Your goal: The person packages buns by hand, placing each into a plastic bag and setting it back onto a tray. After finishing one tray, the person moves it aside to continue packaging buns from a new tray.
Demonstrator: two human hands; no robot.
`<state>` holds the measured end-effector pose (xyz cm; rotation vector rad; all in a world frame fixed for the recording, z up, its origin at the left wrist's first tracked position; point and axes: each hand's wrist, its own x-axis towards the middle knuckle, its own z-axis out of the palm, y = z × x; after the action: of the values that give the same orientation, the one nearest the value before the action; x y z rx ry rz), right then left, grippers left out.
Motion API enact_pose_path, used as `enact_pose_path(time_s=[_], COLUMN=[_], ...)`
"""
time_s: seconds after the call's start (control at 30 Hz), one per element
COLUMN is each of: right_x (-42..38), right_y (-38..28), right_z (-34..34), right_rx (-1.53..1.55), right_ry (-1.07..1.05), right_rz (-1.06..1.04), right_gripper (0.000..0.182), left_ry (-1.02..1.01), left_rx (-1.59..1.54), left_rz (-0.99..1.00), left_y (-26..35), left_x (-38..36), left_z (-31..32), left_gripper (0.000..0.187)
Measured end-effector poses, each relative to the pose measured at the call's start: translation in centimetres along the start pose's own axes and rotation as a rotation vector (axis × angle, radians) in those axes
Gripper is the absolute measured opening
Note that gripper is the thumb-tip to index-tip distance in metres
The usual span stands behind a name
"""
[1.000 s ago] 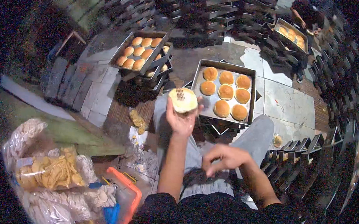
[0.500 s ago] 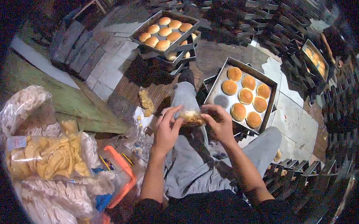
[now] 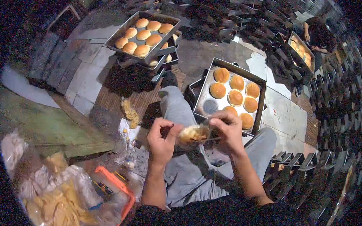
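Observation:
Between my hands is a bun in a clear plastic bag (image 3: 193, 134), pale on top with a brown patch, a little blurred. My left hand (image 3: 162, 138) pinches the left end of the bag with thumb and index finger. On the other side, my right hand (image 3: 230, 130) has its fingers closed on the bag's right end. Just beyond the right hand lies a metal tray (image 3: 260, 111) with several golden buns (image 3: 235, 97) and one bare dark spot. My right hand hides part of the tray's near edge.
Stacked trays of buns (image 3: 143, 35) stand at the upper left. Plastic packs of yellow and white bags (image 3: 60, 202) lie lower left beside an orange basket handle (image 3: 126, 194). At the upper right, a person (image 3: 321, 36) reaches to another bun tray (image 3: 300, 53). Empty trays (image 3: 306, 167) line the right.
The view has shifted, so trays and floor sit further left. My hands have drawn slightly apart and lower, with the bagged bun still between them. More of the other person shows.

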<state>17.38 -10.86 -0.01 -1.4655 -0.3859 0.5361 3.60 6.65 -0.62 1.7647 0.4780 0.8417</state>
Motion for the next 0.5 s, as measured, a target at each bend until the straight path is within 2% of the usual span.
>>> enact_pose_path(time_s=[0.07, 0.1, 0.17, 0.2, 0.27, 0.37, 0.47, 0.5], right_x=[1.8, 2.8, 5.2, 5.5, 5.1, 4.7, 4.0, 3.5], right_y=[-0.1, 0.0, 1.4, 1.8, 2.7, 4.8, 4.4, 2.7], right_z=[0.4, 0.8, 0.3, -0.4, -1.2, 0.1, -0.4, -0.4], right_rx=[-0.005, -0.005, 0.091, 0.064, -0.033, -0.056, 0.053, 0.101], right_ry=[0.0, -0.025, -0.069, 0.041, -0.015, 0.004, 0.049, 0.048], right_rz=[-0.002, 0.08, 0.239, 0.272, 0.102, 0.088, 0.152, 0.117], right_gripper=[0.011, 0.012, 0.013, 0.012, 0.012, 0.018, 0.019, 0.018], left_ry=[-0.02, -0.068, -0.002, 0.05, 0.022, 0.043, 0.048, 0.052], left_rx=[0.039, 0.088, 0.136, 0.184, 0.227, 0.261, 0.139, 0.112], left_rz=[0.086, 0.094, 0.108, 0.113, 0.067, -0.219, -0.271, -0.232], left_y=[1.0, 0.6, 0.4, 0.7, 1.7, 0.6, 0.8, 1.6], left_x=[1.6, 2.6, 3.4, 4.0, 3.8, 3.2, 2.6, 2.6], left_z=[0.8, 1.5, 1.3, 1.1, 0.1, 0.0, 0.0, 0.0], left_gripper=[0.027, 0.025, 0.024, 0.022, 0.022, 0.024, 0.024, 0.023])
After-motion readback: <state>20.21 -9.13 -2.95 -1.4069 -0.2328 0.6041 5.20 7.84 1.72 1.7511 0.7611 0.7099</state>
